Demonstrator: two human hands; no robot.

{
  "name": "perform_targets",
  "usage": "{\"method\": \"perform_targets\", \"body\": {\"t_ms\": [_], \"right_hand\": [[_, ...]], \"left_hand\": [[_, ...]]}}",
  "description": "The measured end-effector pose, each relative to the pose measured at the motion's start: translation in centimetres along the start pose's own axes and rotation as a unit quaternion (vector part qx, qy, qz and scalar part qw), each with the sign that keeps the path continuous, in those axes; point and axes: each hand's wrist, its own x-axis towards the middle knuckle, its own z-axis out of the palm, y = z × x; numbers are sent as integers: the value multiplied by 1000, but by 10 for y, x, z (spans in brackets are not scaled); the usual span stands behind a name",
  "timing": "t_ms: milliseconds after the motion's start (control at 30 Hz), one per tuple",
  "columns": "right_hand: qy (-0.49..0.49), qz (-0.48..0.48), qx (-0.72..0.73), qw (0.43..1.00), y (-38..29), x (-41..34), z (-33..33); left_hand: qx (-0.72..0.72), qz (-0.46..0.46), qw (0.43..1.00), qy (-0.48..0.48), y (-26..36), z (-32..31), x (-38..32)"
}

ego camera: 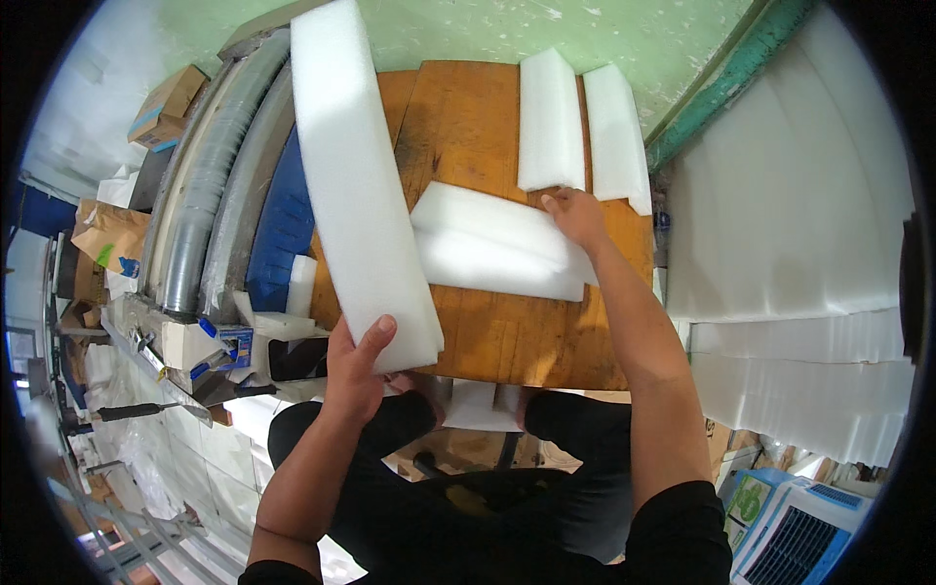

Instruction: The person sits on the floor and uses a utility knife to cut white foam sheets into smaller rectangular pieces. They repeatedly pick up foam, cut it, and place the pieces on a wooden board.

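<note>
My left hand [356, 369] grips the near end of a long white foam strip [358, 183], its thumb on top. The strip slants up across the left of a brown wooden table [468, 121]. My right hand [578, 218] is over the right end of a shorter white foam piece [490, 238] lying crosswise, fingers curled. Whether those fingers pinch any foam is hard to make out. Just beyond them is the near end of a grooved foam piece [550, 124], with another foam piece [616, 131] to its right.
Wrapped rolls [194, 175] and a blue panel [281, 227] line the table's left side. A hand saw [157, 411] and a dark phone-like slab [296, 358] lie at lower left. Large foam sheets [790, 219] stand right, above a blue-and-white air cooler [797, 526].
</note>
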Motion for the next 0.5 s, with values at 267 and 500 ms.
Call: {"method": "perform_targets", "body": {"t_ms": [267, 500], "right_hand": [[-16, -4, -38, 999, 9, 5, 8], [-43, -6, -36, 998, -19, -5, -7]], "left_hand": [[10, 5, 1000, 0, 4, 2, -1], [30, 30, 999, 10, -1, -3, 0]]}}
